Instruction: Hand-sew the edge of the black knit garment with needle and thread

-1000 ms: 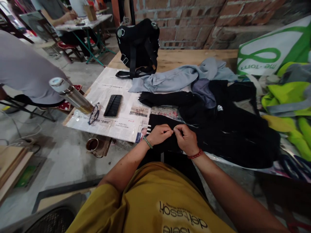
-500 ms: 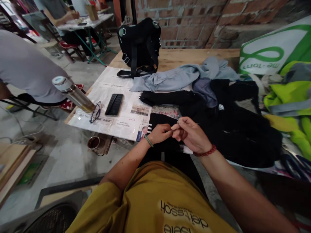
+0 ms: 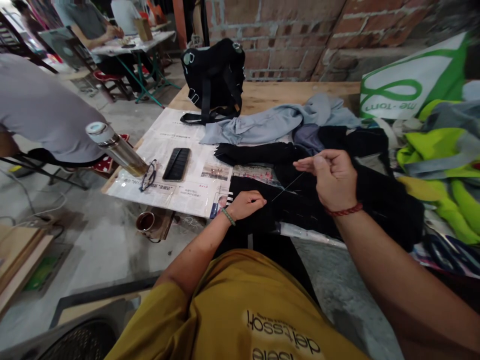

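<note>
My left hand (image 3: 247,204), a green bead bracelet at its wrist, is closed at the near edge of the table over a black garment (image 3: 258,220); its fingers appear to pinch the cloth. Up and to the right, my right hand (image 3: 333,177) is raised above the black fabric with thumb and fingers pinched together. A thin light thread (image 3: 288,187) runs taut from these fingers down toward my left hand. Whether a needle is in the right-hand pinch is too small to tell. Pale stitch marks dot the black cloth.
A phone (image 3: 176,164), glasses (image 3: 149,175) and a steel flask (image 3: 118,150) stand or lie on newspaper at left. Behind are a black bag (image 3: 213,75) and a grey garment (image 3: 258,126). Scissors (image 3: 446,252) and yellow-green clothing (image 3: 446,160) lie at right. A person (image 3: 45,110) sits at left.
My right hand has moved up and to the right, away from my left hand, drawing the thread out between them. My left hand has stayed almost in place.
</note>
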{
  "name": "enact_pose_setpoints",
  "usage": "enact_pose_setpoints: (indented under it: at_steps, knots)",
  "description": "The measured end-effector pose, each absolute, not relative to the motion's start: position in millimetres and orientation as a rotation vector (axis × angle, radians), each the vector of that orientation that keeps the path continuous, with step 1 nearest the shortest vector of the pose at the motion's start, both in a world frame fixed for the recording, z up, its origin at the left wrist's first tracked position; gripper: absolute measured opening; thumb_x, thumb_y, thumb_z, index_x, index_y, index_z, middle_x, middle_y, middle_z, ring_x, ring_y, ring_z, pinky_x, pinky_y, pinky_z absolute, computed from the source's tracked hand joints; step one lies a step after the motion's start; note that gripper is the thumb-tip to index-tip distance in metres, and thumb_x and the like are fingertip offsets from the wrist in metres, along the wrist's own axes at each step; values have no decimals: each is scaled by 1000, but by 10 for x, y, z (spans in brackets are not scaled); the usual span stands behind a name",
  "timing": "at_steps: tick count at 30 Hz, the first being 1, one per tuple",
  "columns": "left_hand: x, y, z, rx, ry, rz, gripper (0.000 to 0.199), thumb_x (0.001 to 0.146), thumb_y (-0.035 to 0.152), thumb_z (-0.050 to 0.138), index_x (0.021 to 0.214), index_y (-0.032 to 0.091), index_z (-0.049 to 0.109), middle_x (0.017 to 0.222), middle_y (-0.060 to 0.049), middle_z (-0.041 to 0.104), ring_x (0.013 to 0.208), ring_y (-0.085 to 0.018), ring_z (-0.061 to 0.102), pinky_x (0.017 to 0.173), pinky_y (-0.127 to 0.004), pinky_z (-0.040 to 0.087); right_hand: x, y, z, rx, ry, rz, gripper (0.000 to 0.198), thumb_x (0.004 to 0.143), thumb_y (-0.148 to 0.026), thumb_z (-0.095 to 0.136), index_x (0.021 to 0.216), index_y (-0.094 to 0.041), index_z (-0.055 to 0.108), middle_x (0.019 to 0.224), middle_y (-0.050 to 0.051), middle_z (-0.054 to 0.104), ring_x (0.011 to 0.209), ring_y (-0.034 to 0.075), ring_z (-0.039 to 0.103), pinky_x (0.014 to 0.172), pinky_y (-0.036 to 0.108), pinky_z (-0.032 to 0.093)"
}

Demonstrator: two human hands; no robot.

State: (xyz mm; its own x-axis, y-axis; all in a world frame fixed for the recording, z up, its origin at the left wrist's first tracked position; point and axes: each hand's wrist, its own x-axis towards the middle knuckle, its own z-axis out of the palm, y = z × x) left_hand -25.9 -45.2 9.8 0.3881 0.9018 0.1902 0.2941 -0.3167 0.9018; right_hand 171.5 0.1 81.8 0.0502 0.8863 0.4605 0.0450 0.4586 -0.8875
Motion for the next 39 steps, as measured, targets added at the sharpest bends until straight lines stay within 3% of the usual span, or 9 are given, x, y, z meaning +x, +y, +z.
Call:
enact_pose_setpoints:
  at_steps: [9, 15, 21, 30, 34, 39]
  knots:
    - [-269, -485, 104, 1779, 1031, 942, 27, 82, 28, 50, 62, 12, 59, 73, -3, 58, 69, -10, 52, 68, -22, 40, 1772, -82, 819, -940, -1206, 878, 20, 79, -38, 60, 83, -23, 48, 66, -3, 66, 56, 16, 66, 55, 33, 57]
    - [-276, -472, 34, 1772, 1011, 951, 22, 72, 34, 67, 72, 11, 64, 79, -3, 60, 75, -12, 54, 72, -23, 41, 1851, -363, 289, -1176, -1100, 979, 19, 76, -35, 59, 79, -19, 50, 60, -3, 64, 41, 9, 57, 36, 19, 42]
    - [-311, -440, 74, 1862, 996, 832, 21, 73, 32, 65, 75, 12, 66, 81, -2, 60, 76, -12, 54, 75, -23, 41, 2140, -414, 0, -1237, -1029, 956, 21, 73, -36, 60, 79, -19, 49, 61, -3, 63, 40, 8, 55, 35, 18, 40]
    - [-650, -551, 355, 2164, 1098, 321, 13, 67, 25, 70, 76, 15, 68, 76, 2, 61, 71, -11, 54, 68, -19, 39, 2158, -387, -18, -1283, -1089, 948, 16, 74, -32, 58, 78, -18, 51, 62, -2, 62, 42, 8, 56, 35, 17, 39]
    - [-808, -660, 439, 2258, 1216, 429, 7, 69, 22, 69, 73, 15, 68, 73, 1, 60, 68, -11, 54, 67, -20, 41, 2159, -392, -29, -1280, -1086, 944, 15, 75, -31, 58, 78, -18, 51, 62, -2, 62, 42, 8, 56, 36, 17, 39]
    - [-879, -783, 465, 2300, 1231, 732, 10, 74, 21, 66, 82, 14, 67, 82, -2, 62, 78, -13, 58, 74, -22, 44, 2149, -397, -38, -1285, -1082, 933, 17, 75, -33, 59, 78, -19, 51, 63, -2, 62, 42, 8, 55, 36, 17, 39]
